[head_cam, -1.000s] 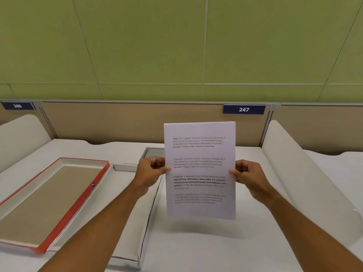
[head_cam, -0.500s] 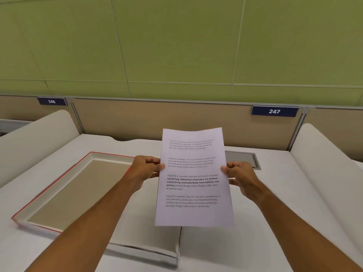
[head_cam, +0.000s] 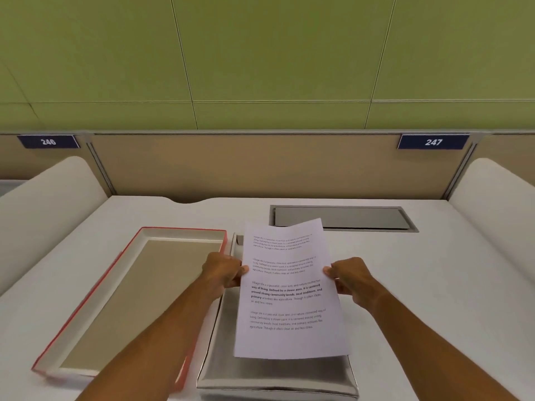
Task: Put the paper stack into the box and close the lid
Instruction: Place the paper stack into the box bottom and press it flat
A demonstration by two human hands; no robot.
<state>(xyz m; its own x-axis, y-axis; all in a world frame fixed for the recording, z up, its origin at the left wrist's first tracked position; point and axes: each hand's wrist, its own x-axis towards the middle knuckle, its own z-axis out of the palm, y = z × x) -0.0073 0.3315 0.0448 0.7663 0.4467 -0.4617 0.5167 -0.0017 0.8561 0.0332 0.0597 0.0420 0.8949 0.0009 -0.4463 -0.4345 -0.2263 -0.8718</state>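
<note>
I hold the paper stack [head_cam: 286,290], white sheets with printed text, tilted in the air above the open white box [head_cam: 269,374]. My left hand [head_cam: 224,272] grips its left edge and my right hand [head_cam: 348,277] grips its right edge. The box lies on the desk right under the paper, and most of its inside is hidden by the sheets. The lid [head_cam: 130,299], red-edged with a tan inner face, lies upside down on the desk to the left of the box, partly under my left forearm.
A white desk [head_cam: 419,299] carries everything. A grey metal cable hatch [head_cam: 341,218] is set in the desk behind the paper. Curved white side dividers [head_cam: 49,209] [head_cam: 498,204] stand left and right, and a tan partition with number plates closes the back.
The paper stack has come down and tilted flatter, from held upright to low over the box. My view has shifted so the box and lid sit more central.
</note>
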